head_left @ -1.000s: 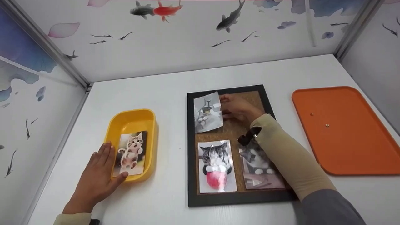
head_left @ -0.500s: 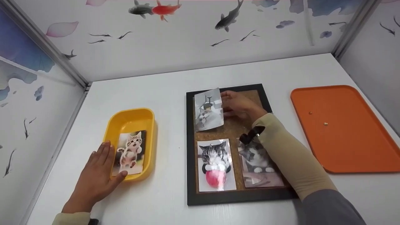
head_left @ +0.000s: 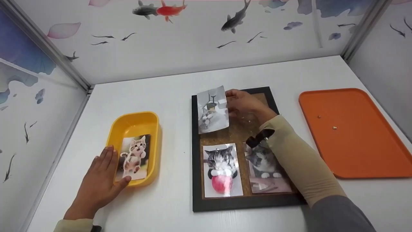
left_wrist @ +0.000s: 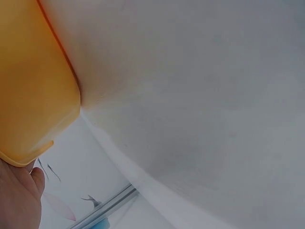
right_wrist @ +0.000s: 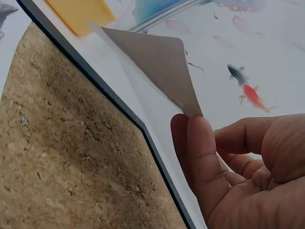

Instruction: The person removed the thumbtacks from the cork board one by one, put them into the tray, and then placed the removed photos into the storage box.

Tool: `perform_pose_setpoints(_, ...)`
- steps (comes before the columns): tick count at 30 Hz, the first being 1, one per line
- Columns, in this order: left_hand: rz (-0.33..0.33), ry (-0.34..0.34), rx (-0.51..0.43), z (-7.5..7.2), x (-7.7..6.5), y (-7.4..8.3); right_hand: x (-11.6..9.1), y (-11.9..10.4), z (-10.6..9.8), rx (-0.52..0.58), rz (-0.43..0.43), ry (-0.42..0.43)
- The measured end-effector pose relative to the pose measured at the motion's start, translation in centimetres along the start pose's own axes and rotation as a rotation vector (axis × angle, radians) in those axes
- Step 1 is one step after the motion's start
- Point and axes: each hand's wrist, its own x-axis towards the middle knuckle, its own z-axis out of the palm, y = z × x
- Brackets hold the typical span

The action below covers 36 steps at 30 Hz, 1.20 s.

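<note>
My right hand (head_left: 244, 104) pinches the right edge of a grey-toned cat photo (head_left: 210, 111) over the upper left of a cork board (head_left: 214, 139) with a black frame. In the right wrist view, thumb and fingertips hold the photo (right_wrist: 159, 67) by its edge, above the cork. Two more photos lie on the board: a cat with a red ball (head_left: 222, 170) at lower left, and a grey-and-white cat (head_left: 265, 175) partly covered by my right forearm. My left hand (head_left: 98, 183) rests with straight fingers along the left side of a yellow box (head_left: 156, 154) holding a kitten photo (head_left: 136, 158).
An orange tray (head_left: 363, 138) lies right of the board, with small metallic pins (head_left: 334, 128) on it. White table surface (head_left: 173, 174) separates box and board. Printed panels (head_left: 180, 45) stand behind the table and at both sides.
The right hand has lifted the grey-toned photo slightly up and toward the back, so its upper part now overlaps the board's top frame. The left hand has stayed against the box.
</note>
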Motion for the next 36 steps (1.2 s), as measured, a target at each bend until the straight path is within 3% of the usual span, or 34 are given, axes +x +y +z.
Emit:
perform_pose_setpoints(18,0.015,0.008,0.002,0.1,0.0,-0.1,-1.2,-1.7,1.2,0.052,-0.105,-0.064)
perform_pose_setpoints(36,-0.002,-0.015,-0.001,0.0,0.0,0.0,-1.8,-2.9,2.9,0.112,-0.12,-0.125)
